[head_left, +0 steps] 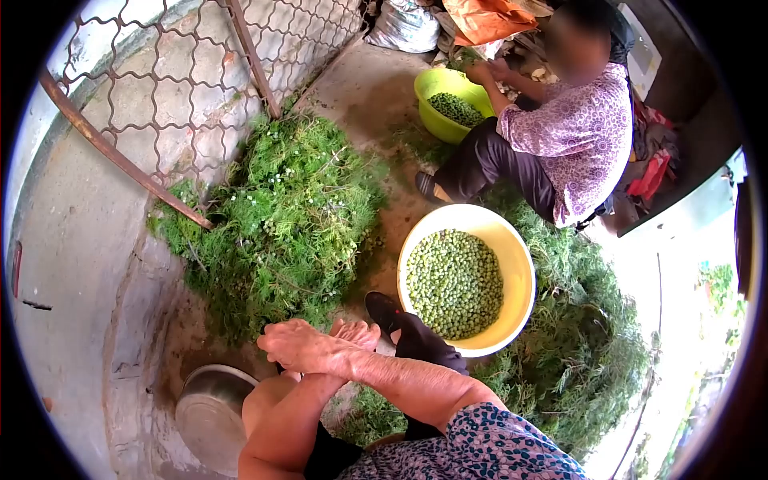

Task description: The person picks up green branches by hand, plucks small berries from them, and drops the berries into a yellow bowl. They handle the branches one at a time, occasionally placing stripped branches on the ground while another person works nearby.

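My forearms cross at the wrists above my knees. My right hand point(300, 346) lies toward the left, its back up and its fingers curled down, with nothing visible in it. Just beyond the right wrist, my left hand point(358, 331) shows bent, curled fingers, partly covered by the right forearm. Past the hands lies a heap of cut green branches point(288, 216) with small pale berries. To the right stands a yellow basin point(520, 280) holding many small round green berries point(454, 284). My shoe point(384, 312) is beside that basin.
Another person point(572, 144) sits at the upper right, hands over a lime-green basin point(432, 120) of green berries. A metal pot point(210, 420) stands at the lower left. More branches point(576, 344) lie right of the yellow basin. A metal lattice point(160, 96) leans by the wall.
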Demonstrator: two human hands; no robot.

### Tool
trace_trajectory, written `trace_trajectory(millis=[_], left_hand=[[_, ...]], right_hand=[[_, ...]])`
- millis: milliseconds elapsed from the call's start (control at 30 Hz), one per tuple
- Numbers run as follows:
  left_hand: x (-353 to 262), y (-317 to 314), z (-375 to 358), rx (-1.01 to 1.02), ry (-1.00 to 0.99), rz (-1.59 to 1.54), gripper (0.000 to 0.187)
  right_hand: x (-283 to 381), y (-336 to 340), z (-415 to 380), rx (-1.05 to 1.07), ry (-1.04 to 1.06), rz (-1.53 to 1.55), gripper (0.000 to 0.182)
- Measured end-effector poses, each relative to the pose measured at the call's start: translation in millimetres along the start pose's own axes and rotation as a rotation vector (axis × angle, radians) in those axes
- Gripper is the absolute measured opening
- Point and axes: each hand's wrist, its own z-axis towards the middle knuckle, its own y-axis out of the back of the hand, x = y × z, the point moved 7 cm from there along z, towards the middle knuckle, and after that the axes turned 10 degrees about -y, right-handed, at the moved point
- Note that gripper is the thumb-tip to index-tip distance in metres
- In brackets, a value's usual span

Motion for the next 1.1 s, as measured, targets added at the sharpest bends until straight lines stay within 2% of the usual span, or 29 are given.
trace_trajectory(millis=[67,267,333,467,533,567,667,733,867,933,1033,1100], left_hand=[[0,-1,0,0.025,0.009,0.002,0.047],[1,-4,1,0.062,0.034,-0.014,0.051],[3,-7,1,-0.036,0.001,-0.026,0.053],[1,-2,2,0.043,0.028,-0.03,0.054],[0,-2,2,0.019,0.014,-0.028,0.053],[1,-2,3,0.005,0.006,-0.026,0.053],[4,-11,1,-0.015,-0.004,-0.028,0.052],[-3,2,-10,-0.469,-0.141,0.089,0.045],[0,2,-2,-0.4,-0.119,0.074,0.045],[2,-2,4,-0.145,-0.025,0.046,0.041],[7,-9,8,-0.176,-0.02,0.032,0.037],[9,-13,6,-0.261,-0.054,0.048,0.035]], right_hand=[[-2,-2,0,0.025,-0.024,-0.01,0.015],[-1,6,-4,-0.097,0.036,0.015,0.01],[-4,1,-2,-0.113,0.032,0.03,0.01],[-6,-1,-3,-0.026,-0.073,0.028,0.014],[-4,-1,-5,-0.126,0.053,-0.012,0.014],[-9,-9,-1,-0.126,0.053,-0.011,0.014],[-18,-27,7,-0.055,-0.054,-0.069,0.013],[-12,-14,1,-0.087,0.028,-0.003,0.014],[-4,-1,-6,-0.109,0.018,-0.024,0.016],[-4,1,-7,-0.091,-0.025,-0.05,0.014],[2,12,-13,0.007,-0.123,-0.111,0.011],[-9,-10,-3,-0.027,-0.048,-0.087,0.012]])
